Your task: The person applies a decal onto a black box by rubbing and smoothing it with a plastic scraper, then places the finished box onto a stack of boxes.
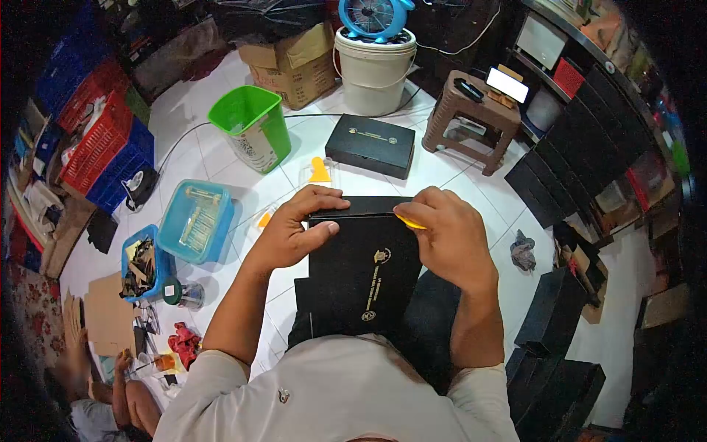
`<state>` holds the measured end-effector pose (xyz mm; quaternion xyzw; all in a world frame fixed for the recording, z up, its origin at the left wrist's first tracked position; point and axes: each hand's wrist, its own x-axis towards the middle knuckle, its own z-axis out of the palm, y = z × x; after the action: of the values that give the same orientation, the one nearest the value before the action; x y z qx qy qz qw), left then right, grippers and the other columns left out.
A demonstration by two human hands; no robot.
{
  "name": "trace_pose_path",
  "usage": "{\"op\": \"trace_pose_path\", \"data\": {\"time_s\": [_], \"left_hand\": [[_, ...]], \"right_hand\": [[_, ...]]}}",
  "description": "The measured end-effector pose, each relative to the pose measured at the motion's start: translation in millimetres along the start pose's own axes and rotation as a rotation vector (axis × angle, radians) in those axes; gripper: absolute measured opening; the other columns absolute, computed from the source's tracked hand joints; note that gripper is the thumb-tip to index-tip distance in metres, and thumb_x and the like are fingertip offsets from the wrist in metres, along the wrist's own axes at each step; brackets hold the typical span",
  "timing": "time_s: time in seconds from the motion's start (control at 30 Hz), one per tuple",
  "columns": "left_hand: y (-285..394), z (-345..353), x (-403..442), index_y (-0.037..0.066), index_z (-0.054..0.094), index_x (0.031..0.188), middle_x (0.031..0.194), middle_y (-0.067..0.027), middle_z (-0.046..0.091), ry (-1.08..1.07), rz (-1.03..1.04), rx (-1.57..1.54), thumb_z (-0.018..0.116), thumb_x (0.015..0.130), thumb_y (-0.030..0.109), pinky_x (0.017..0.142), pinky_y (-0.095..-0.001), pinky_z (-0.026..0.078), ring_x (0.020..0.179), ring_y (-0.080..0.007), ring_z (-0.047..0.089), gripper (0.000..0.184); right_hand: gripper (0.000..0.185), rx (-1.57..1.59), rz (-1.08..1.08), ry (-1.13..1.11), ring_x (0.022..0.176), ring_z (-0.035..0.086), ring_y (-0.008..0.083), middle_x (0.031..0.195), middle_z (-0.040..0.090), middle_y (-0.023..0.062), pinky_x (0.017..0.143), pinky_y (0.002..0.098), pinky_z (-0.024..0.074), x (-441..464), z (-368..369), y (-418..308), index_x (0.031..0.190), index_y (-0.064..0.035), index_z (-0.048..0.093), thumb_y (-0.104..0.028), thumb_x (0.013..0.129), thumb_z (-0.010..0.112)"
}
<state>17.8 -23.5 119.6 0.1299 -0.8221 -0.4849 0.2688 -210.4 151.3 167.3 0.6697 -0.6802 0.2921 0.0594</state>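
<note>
A black cardboard box (353, 261) with gold emblems and lettering rests on my lap, its narrow far side facing up along the top edge. My left hand (302, 225) grips the far left corner, fingers over the edge and thumb on the near side. At the far right corner, my right hand (453, 232) pinches a small flat yellow tool (411, 222), pressed close to the box edge; its exact kind is mostly hidden by the fingers. Just beyond the left hand, a yellow-orange piece (319, 171) lies in a clear plastic tray on the floor.
Beyond stand a finished-looking black box (370, 145), green bin (254, 129), white bucket (375, 74) and brown stool (471, 121) with a lit phone (507, 85). Blue tubs (195, 221) are left, stacked black boxes (589, 147) right. Another person (121, 401) sits lower left.
</note>
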Motion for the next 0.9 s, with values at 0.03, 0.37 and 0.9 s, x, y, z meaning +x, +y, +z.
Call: {"op": "trace_pose_path", "data": {"time_s": [0.03,0.37,0.9], "left_hand": [[0,0,0,0.005,0.070,0.125,0.132,-0.0159,0.060,-0.008,-0.012,-0.001,0.068,0.089,0.014,0.112,-0.0389,0.040,0.128,-0.0272,0.056,0.038],[0,2,0,0.007,0.070,0.124,0.128,-0.0140,0.061,0.001,0.011,-0.015,0.071,0.088,0.014,0.108,-0.0365,0.043,0.124,-0.0262,0.058,0.037],[-2,5,1,0.007,0.069,0.124,0.129,-0.0129,0.061,-0.008,0.011,-0.040,0.072,0.088,0.013,0.108,-0.0364,0.043,0.125,-0.0253,0.058,0.037]], "right_hand": [[0.025,0.012,-0.004,-0.004,0.088,0.063,0.0294,0.092,0.065,0.0062,0.078,0.0427,0.0522,1,1,-1,0.099,-0.0134,0.075,-0.002,0.080,0.065],[0.018,0.030,-0.134,0.016,0.084,0.062,0.0292,0.087,0.062,0.0065,0.074,0.0443,0.0501,16,19,-25,0.095,-0.0112,0.072,-0.006,0.080,0.064],[0.030,0.079,-0.143,0.026,0.089,0.062,0.0302,0.094,0.065,0.0074,0.077,0.0433,0.0494,18,22,-34,0.102,-0.0082,0.073,0.002,0.074,0.066]]}}
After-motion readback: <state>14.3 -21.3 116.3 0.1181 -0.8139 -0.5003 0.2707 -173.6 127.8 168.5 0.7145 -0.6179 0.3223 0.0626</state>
